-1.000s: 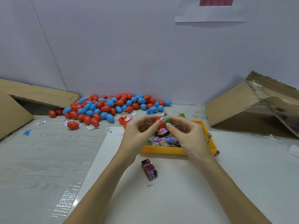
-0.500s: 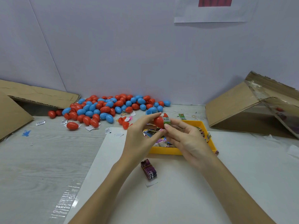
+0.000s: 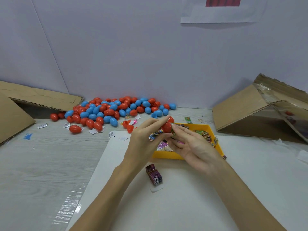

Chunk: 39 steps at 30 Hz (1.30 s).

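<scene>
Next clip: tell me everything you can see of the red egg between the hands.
The red egg is glossy, smooth plastic by its look, small and rounded. It is held in the air over the yellow tray, pinched by the left hand, forefinger above and thumb below. A green printed packet sits against its side toward the right hand, whose straight fingers touch there. Whole egg or half cannot be told.

Worktop [image 3: 41, 164], grey wood-grain. Heap of red and blue eggs [image 3: 115, 109] at 11 o'clock, by the wall [image 3: 150, 64]. Tipped cardboard box [image 3: 241, 112] at 2 o'clock; cardboard flaps [image 3: 41, 99] at 10 o'clock. 1 banded purple card bundle [image 3: 154, 175] at 6 o'clock on white sheet [image 3: 183, 205].
</scene>
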Available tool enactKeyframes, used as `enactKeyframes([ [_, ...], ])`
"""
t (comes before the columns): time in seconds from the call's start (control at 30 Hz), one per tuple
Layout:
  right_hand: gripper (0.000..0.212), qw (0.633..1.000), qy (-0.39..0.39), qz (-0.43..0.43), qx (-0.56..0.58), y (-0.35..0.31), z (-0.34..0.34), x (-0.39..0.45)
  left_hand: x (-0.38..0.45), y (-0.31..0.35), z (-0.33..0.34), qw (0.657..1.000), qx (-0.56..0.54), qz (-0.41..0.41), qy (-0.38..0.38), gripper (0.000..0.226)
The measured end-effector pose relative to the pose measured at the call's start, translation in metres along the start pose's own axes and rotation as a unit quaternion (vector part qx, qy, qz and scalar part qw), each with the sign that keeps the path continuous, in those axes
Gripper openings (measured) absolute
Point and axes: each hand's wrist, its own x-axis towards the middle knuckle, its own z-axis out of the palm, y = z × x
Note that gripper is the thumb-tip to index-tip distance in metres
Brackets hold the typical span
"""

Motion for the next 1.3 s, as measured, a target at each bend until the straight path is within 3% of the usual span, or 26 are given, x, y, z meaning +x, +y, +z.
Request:
enactKeyframes([
  [0.17, 0.015, 0.999, -0.001, 0.034, 0.007, -0.003, 0.005, -0.004, 0.002, -0.002, 0.000, 1.000, -0.003, 0.004, 0.006, 0.053],
  [0.4, 0.027, 0.997, -0.004, 0.065, 0.030, -0.005, 0.008, -0.007, -0.002, -0.002, 0.000, 0.990, -0.115, -0.084, 0.023, 0.040],
  [0.53, 0.023, 0.999, 0.005, 0.040, -0.022, -0.004, 0.006, -0.007, -0.003, -0.002, -0.004, 0.993, -0.091, -0.077, 0.003, 0.039],
  [0.8, 0.023, 1.000, 0.001, 0.022, -0.020, -0.005, 0.004, -0.005, -0.001, 0.003, 0.002, 0.993, -0.095, -0.068, -0.015, 0.044],
  [1.0, 0.036, 0.998, -0.012, -0.007, -0.067, 0.000, 0.004, -0.003, -0.003, 0.001, 0.006, 0.999, -0.013, -0.041, -0.014, 0.046],
  [1.07, 0.044, 0.983, 0.017, -0.069, -0.171, 0.005, 0.006, -0.002, -0.003, -0.003, 0.004, 0.999, 0.021, -0.036, -0.013, 0.045],
  [1.17, 0.049, 0.917, 0.108, -0.154, -0.351, 0.013, 0.008, 0.000, -0.004, -0.004, 0.004, 0.997, 0.061, -0.027, -0.040, 0.047],
  [1.3, 0.032, 0.877, 0.162, -0.201, -0.406, 0.019, 0.008, 0.001, -0.004, -0.001, 0.007, 0.997, 0.066, -0.024, -0.040, 0.046],
])
